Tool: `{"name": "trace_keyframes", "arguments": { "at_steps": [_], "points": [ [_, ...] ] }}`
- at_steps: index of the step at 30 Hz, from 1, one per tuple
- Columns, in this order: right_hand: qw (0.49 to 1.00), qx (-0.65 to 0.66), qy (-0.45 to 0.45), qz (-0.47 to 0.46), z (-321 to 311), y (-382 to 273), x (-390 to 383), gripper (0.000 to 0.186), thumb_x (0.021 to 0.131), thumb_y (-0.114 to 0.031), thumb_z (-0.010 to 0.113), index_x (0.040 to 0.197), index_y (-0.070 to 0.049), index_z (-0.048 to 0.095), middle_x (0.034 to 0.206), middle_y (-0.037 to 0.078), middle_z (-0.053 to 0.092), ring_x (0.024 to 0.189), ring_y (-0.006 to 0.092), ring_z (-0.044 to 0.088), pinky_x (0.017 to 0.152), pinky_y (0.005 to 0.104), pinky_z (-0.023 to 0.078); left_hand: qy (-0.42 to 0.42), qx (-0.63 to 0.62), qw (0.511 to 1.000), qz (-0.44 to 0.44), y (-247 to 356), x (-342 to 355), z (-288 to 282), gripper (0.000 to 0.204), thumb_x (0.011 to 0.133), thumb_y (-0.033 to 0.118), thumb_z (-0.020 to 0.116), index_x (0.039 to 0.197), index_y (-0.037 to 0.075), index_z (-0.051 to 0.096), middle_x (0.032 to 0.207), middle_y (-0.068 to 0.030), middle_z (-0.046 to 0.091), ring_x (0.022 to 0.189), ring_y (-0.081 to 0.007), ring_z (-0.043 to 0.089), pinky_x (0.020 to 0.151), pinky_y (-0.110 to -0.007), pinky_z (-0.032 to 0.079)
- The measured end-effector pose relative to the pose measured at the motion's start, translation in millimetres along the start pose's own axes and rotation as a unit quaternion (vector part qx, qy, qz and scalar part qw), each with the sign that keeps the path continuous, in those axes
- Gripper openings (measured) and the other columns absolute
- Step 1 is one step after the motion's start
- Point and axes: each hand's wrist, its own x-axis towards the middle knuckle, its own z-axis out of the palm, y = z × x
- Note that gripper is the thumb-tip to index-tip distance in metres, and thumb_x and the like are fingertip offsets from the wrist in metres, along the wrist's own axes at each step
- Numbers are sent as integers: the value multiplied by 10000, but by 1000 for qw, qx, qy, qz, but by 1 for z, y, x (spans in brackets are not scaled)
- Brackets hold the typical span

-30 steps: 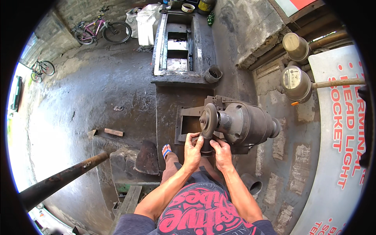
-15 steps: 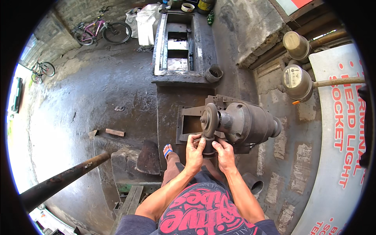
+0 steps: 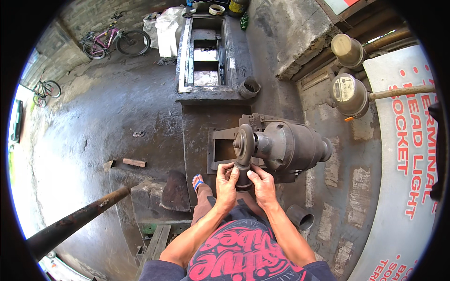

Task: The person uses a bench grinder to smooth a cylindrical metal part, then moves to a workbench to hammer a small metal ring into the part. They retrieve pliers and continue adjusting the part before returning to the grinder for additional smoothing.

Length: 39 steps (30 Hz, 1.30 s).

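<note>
In front of me stands a grey electric motor point(image 3: 295, 146) with a round grinding wheel point(image 3: 244, 144) on its left end. Between my hands is a dark, cylindrical metal part point(image 3: 242, 178), its upper end against or very near the wheel's lower edge; contact cannot be made out. My left hand point(image 3: 226, 189) pinches the part's left side, thumb along its top. From the right, my right hand point(image 3: 264, 187) grips it with thumb and fingers. The part's underside and some fingertips are hidden.
A metal frame point(image 3: 212, 150) adjoins the motor. Beyond it stands a soot-dark trough point(image 3: 215, 96) with a small can point(image 3: 249, 87) at its corner. A thick pole point(image 3: 79, 218) slants in from the left. An open pipe point(image 3: 305, 221) lies by my right forearm. Two meters point(image 3: 350, 96) hang right.
The whole view has shifted slightly, so the scene sits a little further left. Both hands keep their hold on the metal part below the wheel.
</note>
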Motion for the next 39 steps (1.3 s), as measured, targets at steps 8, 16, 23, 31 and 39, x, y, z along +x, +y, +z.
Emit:
{"name": "trace_keyframes", "arguments": {
  "at_steps": [8,16,23,31,39],
  "points": [
    [1000,12,-1,19,4,2,2,420,1017,-104,607,1386,96,598,1288,134,685,1158,169,621,1050,308,462,-3,24,999,24,0,4,-5,198,1077,136,602,1244,60,529,1106,-84,681,982,-94,606,871,-258,513],
    [1000,26,-12,14,6,1,4,421,1015,-97,613,1387,99,597,1289,125,688,1165,169,620,1065,304,451,0,13,1000,3,-1,7,-7,203,1072,145,614,1234,56,529,1092,-87,689,975,-100,618,862,-261,519],
    [999,37,5,32,9,3,7,407,1016,-99,614,1374,94,608,1274,119,693,1137,156,627,1033,296,470,9,29,1000,-1,1,12,-8,204,1069,145,618,1229,55,529,1060,-85,696,937,-100,634,835,-258,529],
    [997,51,24,50,5,8,8,370,1013,-92,620,1337,86,637,1231,106,708,1099,150,638,999,290,484,9,51,999,3,0,14,-7,190,1067,153,623,1215,65,542,1012,-61,683,876,-83,609,781,-247,510],
    [998,46,23,30,3,14,10,330,1014,-110,627,1288,69,672,1173,81,719,1020,123,634,937,272,496,11,85,996,0,-2,14,-8,215,1068,175,627,1231,57,551,1074,-67,701,954,-95,629,853,-259,519]
  ]
}}
